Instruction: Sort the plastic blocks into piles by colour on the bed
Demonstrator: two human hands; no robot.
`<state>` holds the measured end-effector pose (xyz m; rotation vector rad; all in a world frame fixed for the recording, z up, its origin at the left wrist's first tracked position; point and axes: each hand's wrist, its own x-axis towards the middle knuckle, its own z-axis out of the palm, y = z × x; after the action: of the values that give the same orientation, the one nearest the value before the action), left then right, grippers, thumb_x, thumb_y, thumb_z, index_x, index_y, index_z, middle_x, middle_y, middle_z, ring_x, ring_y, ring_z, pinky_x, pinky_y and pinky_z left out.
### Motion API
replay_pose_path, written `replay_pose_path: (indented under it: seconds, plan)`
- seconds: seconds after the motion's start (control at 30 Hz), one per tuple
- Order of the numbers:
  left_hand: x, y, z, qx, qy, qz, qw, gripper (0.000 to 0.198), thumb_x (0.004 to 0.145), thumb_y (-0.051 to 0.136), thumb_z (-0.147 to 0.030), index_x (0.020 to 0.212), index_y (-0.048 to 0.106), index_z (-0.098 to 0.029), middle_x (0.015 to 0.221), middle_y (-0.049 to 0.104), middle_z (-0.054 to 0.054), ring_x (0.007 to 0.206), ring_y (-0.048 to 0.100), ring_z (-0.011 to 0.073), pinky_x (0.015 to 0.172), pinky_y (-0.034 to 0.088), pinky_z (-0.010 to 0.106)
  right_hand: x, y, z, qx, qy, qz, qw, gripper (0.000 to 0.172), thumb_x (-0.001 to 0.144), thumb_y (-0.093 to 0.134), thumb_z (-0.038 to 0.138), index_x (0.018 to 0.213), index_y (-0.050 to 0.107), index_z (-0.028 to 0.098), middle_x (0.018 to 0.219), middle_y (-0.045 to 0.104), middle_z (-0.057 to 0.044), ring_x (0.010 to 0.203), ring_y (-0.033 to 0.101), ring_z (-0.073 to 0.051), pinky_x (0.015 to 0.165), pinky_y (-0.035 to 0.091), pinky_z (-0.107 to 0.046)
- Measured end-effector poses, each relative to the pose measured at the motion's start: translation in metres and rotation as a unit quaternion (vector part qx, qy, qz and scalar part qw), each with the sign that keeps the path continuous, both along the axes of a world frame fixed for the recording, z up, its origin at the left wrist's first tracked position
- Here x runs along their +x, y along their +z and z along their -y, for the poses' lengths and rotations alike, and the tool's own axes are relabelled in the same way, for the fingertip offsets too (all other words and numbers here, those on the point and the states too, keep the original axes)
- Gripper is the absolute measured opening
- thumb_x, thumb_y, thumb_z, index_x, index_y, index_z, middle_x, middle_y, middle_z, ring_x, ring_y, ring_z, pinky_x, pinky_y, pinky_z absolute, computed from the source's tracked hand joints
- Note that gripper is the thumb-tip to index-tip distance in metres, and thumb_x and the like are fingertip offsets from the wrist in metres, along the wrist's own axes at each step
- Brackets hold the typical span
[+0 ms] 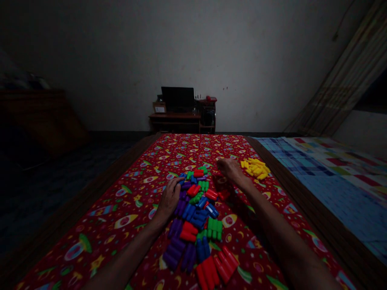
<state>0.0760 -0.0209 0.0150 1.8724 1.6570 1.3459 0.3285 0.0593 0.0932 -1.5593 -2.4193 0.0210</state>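
Head view, lower middle of the frame: rows of red blocks (pixel 216 270) and purple blocks (pixel 178 249) lie side by side on a red cloth (pixel 121 209) printed with rockets and stars. Just above them sits a mixed pile (pixel 196 209) of blue, green, red and purple pieces. The left hand (pixel 169 198) rests on the pile's upper left edge, fingers curled down onto purple and blue blocks; whether it pinches one is too dark to tell. The right hand (pixel 229 169), loosely curled, lies just left of a separate heap of yellow blocks (pixel 256 168), its grasp unclear. Picking through the colours seems the work in hand; lifting one piece cleanly would need a fingertip pinch. Farther off stands a desk (pixel 181 119) with a dark screen (pixel 177 98). No writing is readable.
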Motion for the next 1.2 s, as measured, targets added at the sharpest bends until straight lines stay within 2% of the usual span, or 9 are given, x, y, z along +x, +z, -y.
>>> replay_pose_path:
  seconds: [0.17, 0.3, 0.43, 0.6, 0.73, 0.83, 0.93, 1.03, 1.2]
  plan:
    - [0.001, 0.003, 0.002, -0.005, 0.000, -0.008, 1.000, 0.038, 0.087, 0.035, -0.031, 0.109, 0.063, -0.017, 0.116, 0.063, 0.010, 0.113, 0.056, 0.0226, 0.103, 0.043, 0.041, -0.043, -0.036, -0.012, 0.008, 0.182, -0.033, 0.983, 0.053, 0.081, 0.050, 0.008, 0.133, 0.052, 0.016, 0.135, 0.053, -0.016, 0.121, 0.051, -0.023, 0.097, 0.041, -0.034]
    - [0.000, 0.004, 0.003, -0.004, -0.003, -0.014, 1.000, 0.037, 0.088, 0.035, -0.031, 0.108, 0.063, -0.019, 0.115, 0.063, 0.010, 0.112, 0.057, 0.0221, 0.102, 0.043, 0.041, -0.048, -0.051, -0.022, -0.013, 0.221, -0.053, 0.974, 0.043, 0.082, 0.048, 0.009, 0.124, 0.059, 0.014, 0.121, 0.062, -0.016, 0.111, 0.057, -0.022, 0.094, 0.043, -0.034]
    - [0.000, 0.003, 0.002, -0.001, -0.006, -0.017, 1.000, 0.036, 0.088, 0.035, -0.031, 0.108, 0.062, -0.019, 0.116, 0.063, 0.009, 0.112, 0.057, 0.0219, 0.102, 0.043, 0.041, -0.025, -0.039, -0.019, -0.009, 0.177, -0.069, 0.982, 0.041, 0.082, 0.052, 0.012, 0.121, 0.060, 0.012, 0.112, 0.067, -0.014, 0.103, 0.059, -0.021, 0.090, 0.043, -0.030]
    - [0.000, 0.002, 0.002, -0.005, -0.008, -0.014, 1.000, 0.038, 0.088, 0.033, -0.031, 0.109, 0.062, -0.017, 0.116, 0.063, 0.010, 0.114, 0.056, 0.0222, 0.104, 0.042, 0.042, 0.018, -0.023, -0.023, 0.035, 0.057, -0.073, 0.995, 0.036, 0.081, 0.057, 0.019, 0.117, 0.064, 0.014, 0.108, 0.069, -0.012, 0.100, 0.061, -0.023, 0.085, 0.044, -0.029]
    - [0.001, 0.000, 0.001, -0.002, -0.003, -0.007, 1.000, 0.037, 0.088, 0.034, -0.030, 0.108, 0.062, -0.017, 0.117, 0.062, 0.011, 0.113, 0.056, 0.0225, 0.103, 0.042, 0.042, 0.037, -0.017, -0.028, 0.062, 0.003, -0.079, 0.995, 0.045, 0.080, 0.061, 0.022, 0.125, 0.060, 0.015, 0.113, 0.068, -0.014, 0.105, 0.060, -0.027, 0.088, 0.045, -0.035]
    - [0.002, -0.001, 0.002, 0.001, -0.002, -0.002, 1.000, 0.037, 0.088, 0.034, -0.030, 0.108, 0.062, -0.018, 0.117, 0.063, 0.010, 0.113, 0.056, 0.0219, 0.103, 0.043, 0.041, 0.029, -0.009, -0.022, 0.100, 0.030, -0.113, 0.988, 0.039, 0.082, 0.057, 0.021, 0.120, 0.064, 0.015, 0.115, 0.068, -0.015, 0.106, 0.060, -0.026, 0.089, 0.045, -0.036]
    - [0.002, -0.001, 0.003, 0.003, -0.004, -0.001, 1.000, 0.038, 0.089, 0.034, -0.031, 0.109, 0.062, -0.017, 0.117, 0.062, 0.011, 0.113, 0.056, 0.0222, 0.103, 0.042, 0.042, 0.002, -0.002, -0.003, 0.007, 0.112, -0.083, 0.990, 0.029, 0.081, 0.055, 0.014, 0.105, 0.070, 0.016, 0.097, 0.072, -0.010, 0.087, 0.065, -0.020, 0.076, 0.046, -0.027]
    - [0.002, -0.001, 0.004, 0.009, -0.004, 0.000, 1.000, 0.036, 0.089, 0.034, -0.031, 0.109, 0.062, -0.018, 0.116, 0.062, 0.010, 0.112, 0.056, 0.0218, 0.102, 0.043, 0.041, -0.027, -0.003, 0.020, -0.099, 0.173, -0.010, 0.980, 0.021, 0.082, 0.058, 0.018, 0.098, 0.072, 0.016, 0.086, 0.072, -0.008, 0.077, 0.064, -0.017, 0.064, 0.041, -0.022]
    - [0.002, 0.001, 0.004, 0.009, -0.010, -0.001, 1.000, 0.036, 0.089, 0.034, -0.032, 0.107, 0.062, -0.018, 0.115, 0.063, 0.010, 0.112, 0.056, 0.0218, 0.102, 0.043, 0.041, -0.047, -0.011, 0.035, -0.111, 0.212, 0.002, 0.971, 0.025, 0.084, 0.059, 0.021, 0.106, 0.070, 0.019, 0.091, 0.071, -0.008, 0.080, 0.064, -0.017, 0.063, 0.038, -0.022]
